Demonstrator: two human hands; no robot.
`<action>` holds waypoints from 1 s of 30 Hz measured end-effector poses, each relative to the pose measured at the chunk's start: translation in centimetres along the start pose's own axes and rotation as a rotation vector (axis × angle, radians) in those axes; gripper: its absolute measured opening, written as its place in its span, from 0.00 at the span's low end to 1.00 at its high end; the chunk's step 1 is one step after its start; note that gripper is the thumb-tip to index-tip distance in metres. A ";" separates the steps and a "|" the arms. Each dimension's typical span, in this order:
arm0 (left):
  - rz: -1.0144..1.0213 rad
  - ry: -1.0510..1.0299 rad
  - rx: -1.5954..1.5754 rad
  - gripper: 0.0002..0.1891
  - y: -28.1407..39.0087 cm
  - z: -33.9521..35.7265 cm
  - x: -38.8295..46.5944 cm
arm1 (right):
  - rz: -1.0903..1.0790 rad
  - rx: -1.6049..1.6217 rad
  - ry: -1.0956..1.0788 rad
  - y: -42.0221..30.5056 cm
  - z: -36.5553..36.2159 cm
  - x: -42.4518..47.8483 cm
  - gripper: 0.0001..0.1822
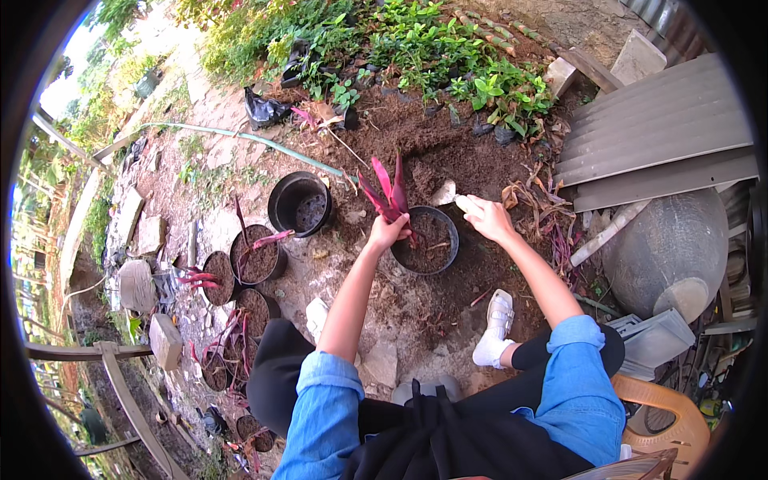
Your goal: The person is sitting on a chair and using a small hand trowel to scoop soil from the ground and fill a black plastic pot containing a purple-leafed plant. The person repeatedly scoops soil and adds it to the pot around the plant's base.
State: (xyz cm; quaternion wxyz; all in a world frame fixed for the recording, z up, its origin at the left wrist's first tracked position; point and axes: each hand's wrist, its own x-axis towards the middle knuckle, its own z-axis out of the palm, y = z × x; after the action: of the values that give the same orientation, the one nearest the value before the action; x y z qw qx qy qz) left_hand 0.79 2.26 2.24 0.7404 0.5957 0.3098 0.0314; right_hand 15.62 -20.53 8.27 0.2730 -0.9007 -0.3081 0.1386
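My left hand grips the base of a red-leaved plant at the left rim of a black pot filled with soil. The plant's leaves point up and away from me. To the right of that pot, my right hand is closed around the pale handle of a hand trowel. The trowel's blade lies against the loose soil just beyond the pot's rim. An unplanted black pot with a little soil on its bottom stands to the left.
Several potted red plants stand at the left. A green hose crosses the ground beyond. Leafy seedlings grow at the far side. Corrugated sheets, a large clay jar and an orange plastic chair are at the right.
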 end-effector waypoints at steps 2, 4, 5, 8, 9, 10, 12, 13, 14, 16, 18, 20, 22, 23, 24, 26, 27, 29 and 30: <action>-0.005 0.008 -0.011 0.13 0.2 0.3 0.2 | -0.015 0.005 0.001 -0.1 -1.6 -1.9 0.29; -0.026 0.021 0.007 0.13 0.3 0.9 0.3 | -0.042 0.025 0.003 0.1 -3.3 -4.2 0.28; -0.016 0.020 0.022 0.12 0.6 1.1 0.5 | -0.065 0.042 0.000 0.1 -4.2 -5.3 0.29; -0.032 0.032 0.053 0.12 0.6 1.3 0.9 | -0.061 0.073 -0.033 -0.5 -6.1 -8.8 0.29; -0.034 0.017 0.060 0.12 0.9 1.8 1.1 | -0.040 0.073 -0.040 -0.5 -7.0 -10.2 0.29; -0.038 0.011 0.065 0.12 1.0 1.8 1.1 | -0.052 0.089 -0.045 -0.9 -7.3 -11.3 0.29; -0.048 0.003 0.056 0.11 1.1 1.8 1.2 | -0.046 0.112 -0.107 -1.9 -7.8 -13.5 0.28; -0.053 0.000 0.051 0.11 1.3 1.9 1.2 | -0.043 0.123 -0.138 -2.3 -7.8 -14.5 0.28; -0.053 -0.005 0.052 0.10 1.4 1.9 1.2 | -0.050 0.159 -0.166 -2.6 -7.5 -15.3 0.29; -0.056 -0.019 0.065 0.10 1.7 2.1 1.2 | -0.015 0.202 -0.234 -3.8 -6.6 -16.6 0.29; -0.061 -0.044 0.065 0.09 2.0 2.5 1.3 | -0.020 0.244 -0.272 -3.9 -4.7 -17.1 0.30; -0.064 -0.087 0.073 0.08 2.3 2.7 1.6 | 0.001 0.275 -0.269 -3.9 -2.0 -17.1 0.29; -0.069 -0.116 0.088 0.08 2.4 2.3 1.8 | 0.070 0.343 -0.300 -5.0 0.0 -16.6 0.29; -0.072 -0.129 0.099 0.08 2.4 2.0 1.9 | 0.199 0.416 -0.371 -6.2 0.6 -16.1 0.29; -0.075 -0.152 0.111 0.08 2.6 2.1 1.9 | 0.334 0.488 -0.434 -6.9 0.9 -15.8 0.28; -0.076 -0.176 0.136 0.07 3.0 2.5 1.9 | 0.376 0.658 -0.393 -6.6 2.6 -15.3 0.28; -0.078 -0.182 0.149 0.07 3.0 2.4 1.8 | 0.394 0.743 -0.378 -6.8 3.3 -14.9 0.27; -0.054 -0.180 0.150 0.07 3.1 2.4 1.8 | 0.467 0.841 -0.405 -6.9 4.1 -14.3 0.23; -0.042 -0.181 0.150 0.07 3.1 2.5 1.8 | 0.507 0.903 -0.427 -7.0 4.2 -14.0 0.22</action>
State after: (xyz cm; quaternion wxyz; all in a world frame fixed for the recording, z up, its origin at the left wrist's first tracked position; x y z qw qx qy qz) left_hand 4.48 1.73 4.47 0.7192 0.6432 0.2555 -0.0611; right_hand -0.28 -23.05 10.02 0.5214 -0.6920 -0.0404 0.4976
